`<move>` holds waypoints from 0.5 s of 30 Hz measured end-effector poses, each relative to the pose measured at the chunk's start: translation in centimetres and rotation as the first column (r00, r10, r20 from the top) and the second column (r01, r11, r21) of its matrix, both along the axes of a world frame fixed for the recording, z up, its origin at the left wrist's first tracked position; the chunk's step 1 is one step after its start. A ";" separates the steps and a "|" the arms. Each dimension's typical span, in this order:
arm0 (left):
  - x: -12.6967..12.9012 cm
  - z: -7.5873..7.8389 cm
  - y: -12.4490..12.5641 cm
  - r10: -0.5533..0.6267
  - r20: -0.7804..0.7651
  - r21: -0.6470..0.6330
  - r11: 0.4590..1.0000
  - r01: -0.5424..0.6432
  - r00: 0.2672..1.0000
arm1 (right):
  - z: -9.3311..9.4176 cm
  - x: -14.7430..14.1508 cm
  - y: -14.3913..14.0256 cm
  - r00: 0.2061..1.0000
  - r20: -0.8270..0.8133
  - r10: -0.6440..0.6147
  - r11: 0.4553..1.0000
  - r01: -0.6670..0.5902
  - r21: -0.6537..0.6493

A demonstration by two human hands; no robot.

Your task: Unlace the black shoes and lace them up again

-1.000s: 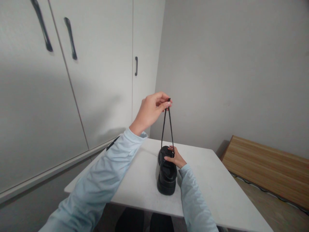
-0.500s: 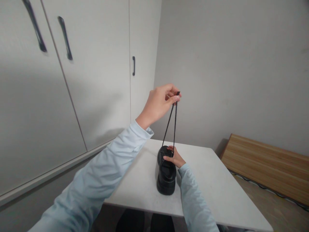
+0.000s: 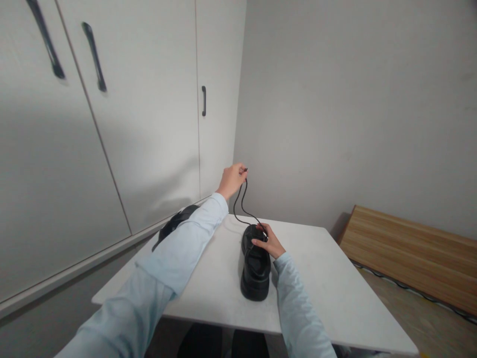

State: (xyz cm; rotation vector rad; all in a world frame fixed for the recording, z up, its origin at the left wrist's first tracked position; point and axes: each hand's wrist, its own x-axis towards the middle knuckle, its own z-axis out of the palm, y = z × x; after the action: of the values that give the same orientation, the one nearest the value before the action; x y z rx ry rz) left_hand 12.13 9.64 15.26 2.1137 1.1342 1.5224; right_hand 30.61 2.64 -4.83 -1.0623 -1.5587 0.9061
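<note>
A black shoe (image 3: 256, 271) stands on the white table, its heel toward me. My right hand (image 3: 271, 241) grips the shoe's upper from the right side, thumb on top and fingers curled over the far side. Beyond the shoe, my left hand (image 3: 233, 179) is raised above the table's far edge, pinching the ends of a black shoelace (image 3: 243, 199). Two slack, curved strands of the lace run from the pinch down to the front of the shoe. Part of the lacing is hidden behind my right fingers.
Another black object (image 3: 179, 221), perhaps the second shoe, lies on the white table (image 3: 320, 288) at the left, partly covered by my left sleeve. White cabinets (image 3: 149, 124) border the left side. A wooden board (image 3: 410, 253) is at the right.
My left hand has moved down, left and away from me with the lace. The strands have gone from taut to slack. My right hand has stayed on the shoe.
</note>
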 end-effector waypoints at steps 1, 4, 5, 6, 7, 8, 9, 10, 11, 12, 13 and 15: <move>0.0 -1.2 0.2 -0.001 -0.014 -0.030 1.000 0.000 1.000 | -0.1 0.0 0.0 1.000 -0.012 0.005 1.000 -0.005 -0.005; 0.0 -5.3 0.4 -0.042 -0.034 -0.129 0.991 0.037 0.999 | -0.2 0.1 0.1 1.000 -0.013 0.014 1.000 -0.014 0.003; 0.1 -6.7 0.4 -0.058 -0.046 -0.145 0.988 0.051 0.997 | -0.2 0.1 0.1 1.000 -0.008 0.014 1.000 -0.013 0.009; 0.1 -8.0 0.3 -0.076 -0.047 -0.157 0.985 0.068 0.996 | -0.2 0.1 0.1 1.000 -0.004 0.012 1.000 -0.012 0.011; 0.2 -9.3 0.2 -0.078 -0.046 -0.167 0.983 0.070 0.996 | -0.2 0.1 0.1 1.000 0.000 0.011 1.000 -0.011 0.009; 0.3 -10.4 0.1 -0.079 -0.045 -0.175 0.982 0.070 0.996 | -0.2 0.1 0.0 1.000 0.010 0.006 1.000 -0.006 0.008; 0.3 -11.5 -0.1 -0.076 -0.042 -0.181 0.981 0.068 0.996 | -0.3 0.1 0.0 1.000 0.026 -0.003 1.000 0.003 0.011; 0.4 -12.4 -0.3 -0.073 -0.040 -0.190 0.980 0.064 0.997 | -0.3 0.1 0.0 0.999 0.048 -0.018 1.000 0.017 0.018; 0.4 -13.2 -0.6 -0.068 -0.037 -0.197 0.979 0.060 0.997 | -0.3 0.1 0.0 0.997 0.075 -0.035 0.999 0.032 0.031; 0.4 -13.9 -0.8 -0.066 -0.037 -0.203 0.978 0.057 0.997 | -0.3 0.1 0.0 0.994 0.101 -0.052 0.998 0.047 0.046; 0.4 -14.4 -1.0 -0.068 -0.035 -0.208 0.976 0.059 0.997 | -0.3 0.2 0.0 0.990 0.123 -0.064 0.997 0.057 0.061; 0.3 -15.1 -1.3 -0.092 0.004 -0.216 0.972 0.091 0.996 | -0.3 0.3 0.0 0.986 0.151 -0.066 0.996 0.055 0.075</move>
State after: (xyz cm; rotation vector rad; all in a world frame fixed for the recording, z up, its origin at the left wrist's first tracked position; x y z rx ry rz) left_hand 12.46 8.29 0.17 1.9967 1.1319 1.2891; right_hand 30.88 2.61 -5.13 -1.1453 -1.6633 0.7366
